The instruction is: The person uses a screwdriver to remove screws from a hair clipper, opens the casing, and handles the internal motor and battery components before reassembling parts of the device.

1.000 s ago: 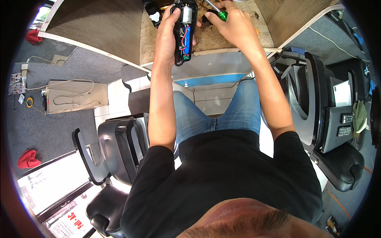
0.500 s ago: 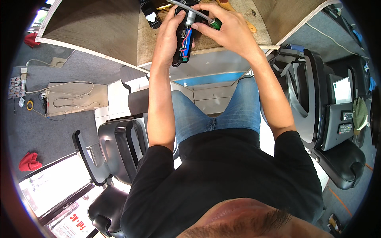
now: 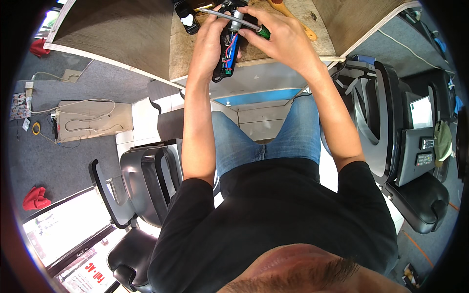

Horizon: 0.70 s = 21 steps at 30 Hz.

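Note:
My left hand (image 3: pixel 207 45) is closed around an opened black hair clipper (image 3: pixel 228 57), held upright over the front edge of the bench. Its insides lie bare: a silver motor (image 3: pixel 237 21), a blue battery, red and dark wires, and a small green board at the lower end. Between the fingers of my right hand (image 3: pixel 289 40) is a screwdriver (image 3: pixel 264 32) with a green handle. Its metal shaft slants up to the left across the motor end, with the tip beyond my left fingers. My right fingertips are close to the motor; I cannot tell whether they touch it.
On the wooden bench (image 3: pixel 181 61) lie a black part with a white patch (image 3: pixel 186 20) and a wooden-handled tool (image 3: pixel 309 33). Wooden side panels (image 3: pixel 112 34) flank the bench. Black padded chairs (image 3: pixel 141 171) stand on both sides, and a cable-strewn board (image 3: pixel 93 122) is at the left.
The screwdriver's tip has swung down toward me and a little left, so more of its shaft shows. Both hands have shifted slightly; the clipper stays in my left hand.

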Tool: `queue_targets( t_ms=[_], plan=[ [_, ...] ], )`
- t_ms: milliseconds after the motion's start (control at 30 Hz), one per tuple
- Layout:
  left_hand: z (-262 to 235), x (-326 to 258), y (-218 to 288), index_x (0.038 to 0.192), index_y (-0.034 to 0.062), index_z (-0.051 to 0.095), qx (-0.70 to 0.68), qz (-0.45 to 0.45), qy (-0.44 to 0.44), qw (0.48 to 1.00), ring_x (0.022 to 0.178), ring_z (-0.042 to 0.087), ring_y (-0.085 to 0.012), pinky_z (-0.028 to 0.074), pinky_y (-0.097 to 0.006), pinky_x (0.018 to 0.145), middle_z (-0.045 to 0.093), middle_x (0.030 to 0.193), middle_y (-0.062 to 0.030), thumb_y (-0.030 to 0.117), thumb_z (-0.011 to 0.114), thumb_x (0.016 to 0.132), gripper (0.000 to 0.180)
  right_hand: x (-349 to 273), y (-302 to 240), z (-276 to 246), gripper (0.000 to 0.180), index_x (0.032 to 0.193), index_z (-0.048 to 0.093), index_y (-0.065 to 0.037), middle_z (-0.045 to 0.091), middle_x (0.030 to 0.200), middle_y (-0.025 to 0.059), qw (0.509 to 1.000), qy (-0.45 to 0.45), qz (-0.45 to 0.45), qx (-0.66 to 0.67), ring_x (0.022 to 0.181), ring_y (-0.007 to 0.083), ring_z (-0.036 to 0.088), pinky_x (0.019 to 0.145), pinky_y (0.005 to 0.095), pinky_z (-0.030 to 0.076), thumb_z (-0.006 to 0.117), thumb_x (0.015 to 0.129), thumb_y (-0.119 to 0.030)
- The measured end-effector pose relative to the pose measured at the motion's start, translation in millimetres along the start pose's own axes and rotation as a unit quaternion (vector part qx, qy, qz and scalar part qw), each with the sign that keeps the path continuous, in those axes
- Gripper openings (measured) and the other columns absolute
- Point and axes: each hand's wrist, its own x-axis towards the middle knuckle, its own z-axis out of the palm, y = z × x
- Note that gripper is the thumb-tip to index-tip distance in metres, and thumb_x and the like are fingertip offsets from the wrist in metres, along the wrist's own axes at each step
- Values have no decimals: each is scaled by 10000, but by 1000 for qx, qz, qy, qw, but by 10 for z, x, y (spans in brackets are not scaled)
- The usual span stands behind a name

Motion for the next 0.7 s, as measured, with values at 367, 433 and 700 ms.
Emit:
queue_targets(
  t_ms=[367, 433, 700],
  plan=[
    [39, -27, 29, 1315, 50, 650, 49, -5, 2, 999, 558, 677, -151, 558, -266, 479, 717, 839, -71, 431, 569, 1099, 446, -30, -17, 0, 481, 1296, 705, -54, 782, 893, 149, 998, 15, -22, -60, 764, 325, 770, 659, 428, 601, 845, 893, -277],
    [25, -18, 18, 1306, 50, 654, 46, -4, 1, 999, 557, 677, -150, 558, -265, 477, 717, 838, -69, 437, 572, 1098, 447, -28, -19, -3, 479, 1271, 680, -39, 784, 889, 157, 997, 17, -30, -64, 743, 345, 768, 631, 444, 602, 831, 901, -303],
    [78, -37, 69, 1258, 34, 642, 45, -11, 8, 999, 554, 681, -153, 565, -266, 481, 704, 797, -72, 412, 550, 1104, 418, -40, -23, 4, 411, 1205, 676, -51, 786, 904, 141, 997, 29, -27, -61, 756, 338, 772, 641, 438, 605, 821, 914, -301]
  ],
)
